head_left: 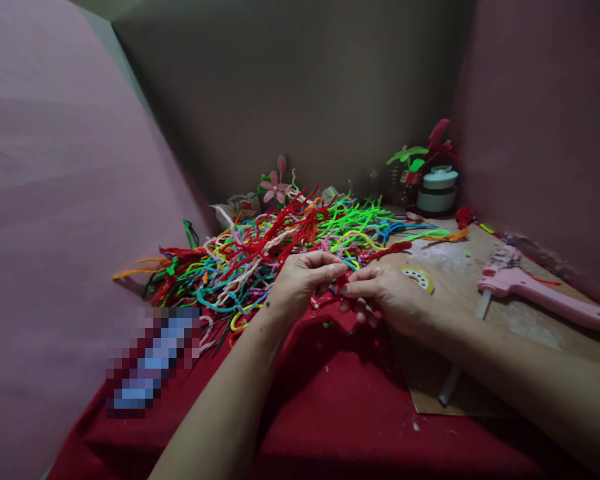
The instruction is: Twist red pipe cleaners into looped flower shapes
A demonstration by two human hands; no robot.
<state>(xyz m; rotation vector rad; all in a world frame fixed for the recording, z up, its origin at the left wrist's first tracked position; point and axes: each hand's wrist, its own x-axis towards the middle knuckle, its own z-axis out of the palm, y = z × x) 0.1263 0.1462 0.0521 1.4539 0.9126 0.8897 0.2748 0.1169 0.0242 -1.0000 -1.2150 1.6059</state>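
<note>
My left hand [307, 277] and my right hand [387, 293] meet near the middle of the view, over the front edge of a heap of colourful fuzzy stems [280, 247]. The fingertips of both hands are pinched together on a small red piece [344, 280], mostly covered by the fingers. A thin teal and yellow strand shows just behind the fingertips. Beyond my right hand lies a yellow-green ring-shaped spool [419, 280], partly hidden by that hand.
A pink glue gun [545, 287] with a clear stick lies on the brown board [520, 327] at the right. A pale jar [437, 190] and fuzzy flowers [275, 187] stand at the back. A pixelated blue object [155, 363] lies left on the red cloth [330, 400].
</note>
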